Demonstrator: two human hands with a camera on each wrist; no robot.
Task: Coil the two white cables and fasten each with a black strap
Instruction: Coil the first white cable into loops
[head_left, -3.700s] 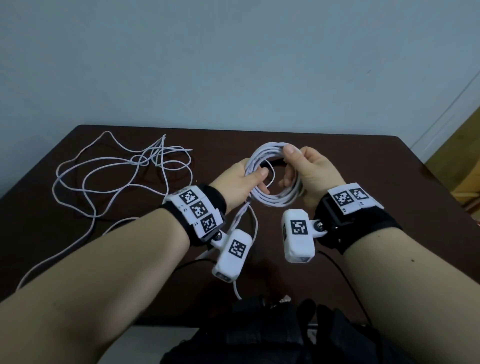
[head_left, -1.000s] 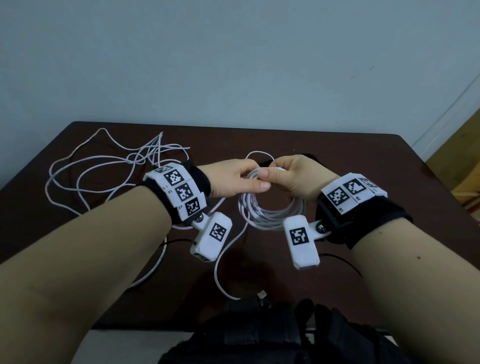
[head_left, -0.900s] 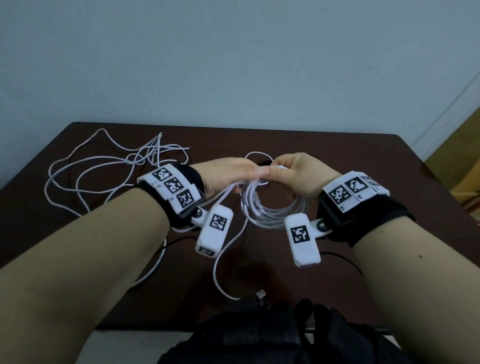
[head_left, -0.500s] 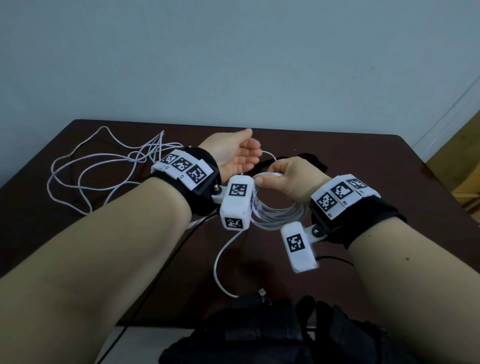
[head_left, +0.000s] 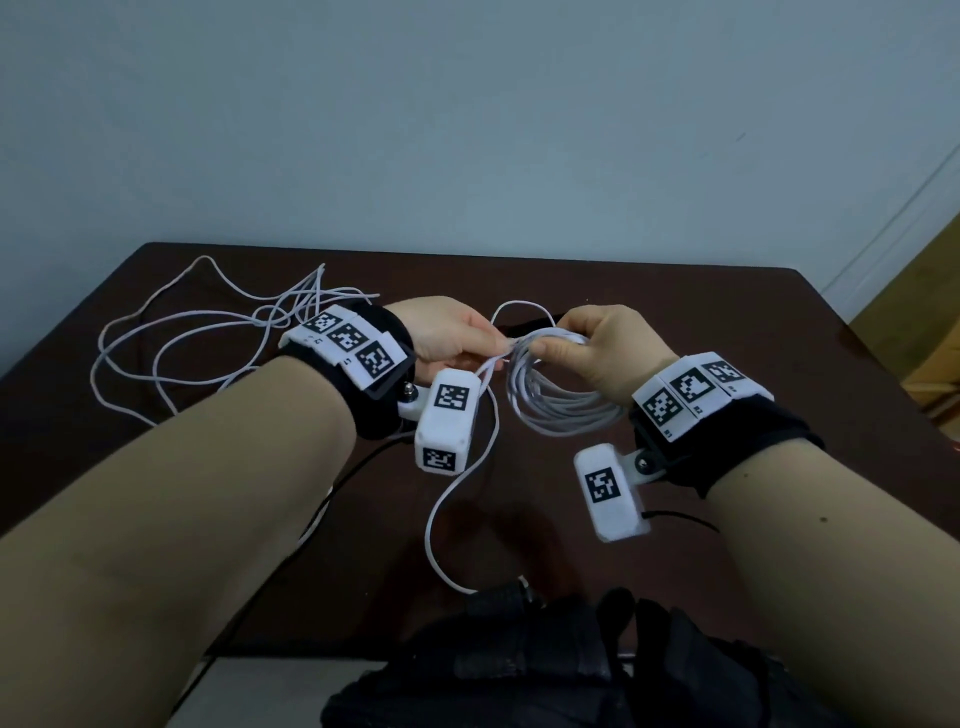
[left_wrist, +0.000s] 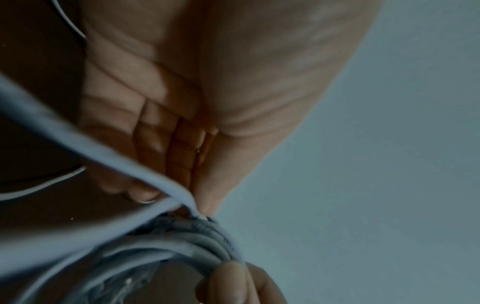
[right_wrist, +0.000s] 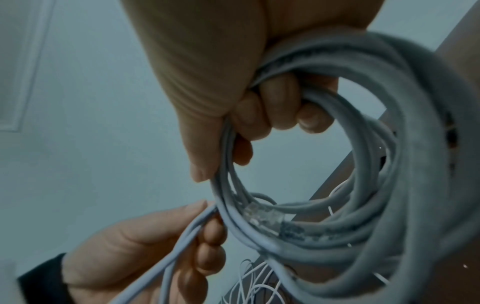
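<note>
The coiled white cable (head_left: 563, 410) hung above the table (head_left: 727, 322) centre, your right hand (head_left: 605, 358) clenched round its top at twelve o'clock. At nine, your left hand (head_left: 452, 340) pinched the loose tail (head_left: 441, 514) (one last turn, I judged). Next you needed the black strap (head_left: 524, 328), just beyond; the second cable (head_left: 208, 338) lay uncoiled at ten.

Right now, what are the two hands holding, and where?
The right hand grips the white coil at its top. The left hand pinches the loose tail beside the coil.
</note>
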